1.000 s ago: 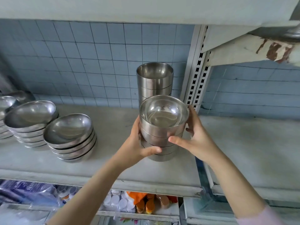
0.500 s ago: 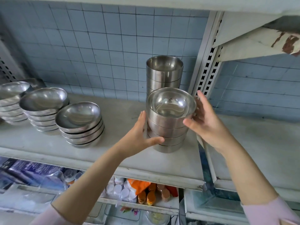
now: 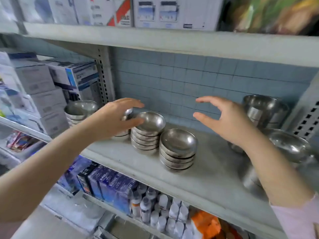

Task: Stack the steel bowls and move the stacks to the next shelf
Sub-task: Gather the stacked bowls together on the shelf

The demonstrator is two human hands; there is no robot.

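Several stacks of shallow steel bowls stand on the grey shelf [image 3: 198, 178]. One stack [image 3: 148, 131] sits mid-shelf, another stack [image 3: 178, 149] just right of it nearer the front, and a third stack [image 3: 80, 111] at the far left. A further stack is mostly hidden behind my left hand [image 3: 115, 118], which hovers with spread fingers beside the middle stack and holds nothing. My right hand [image 3: 226, 119] is open in the air above the shelf, apart from the bowls. Two tall stacks of deeper bowls, a rear one [image 3: 264, 109] and a front one [image 3: 291, 149], stand at the right.
A perforated upright [image 3: 103, 78] bounds the bay on the left, another upright [image 3: 307, 118] on the right. Cardboard boxes [image 3: 43, 94] fill the left bay. Bottles [image 3: 155, 211] and blue boxes [image 3: 110, 185] sit on the shelf below. An upper shelf [image 3: 155, 40] carries boxes.
Both hands let go of the tall bowl stack at the right and moved left toward the shallow stacks. My view swung left and pulled back.
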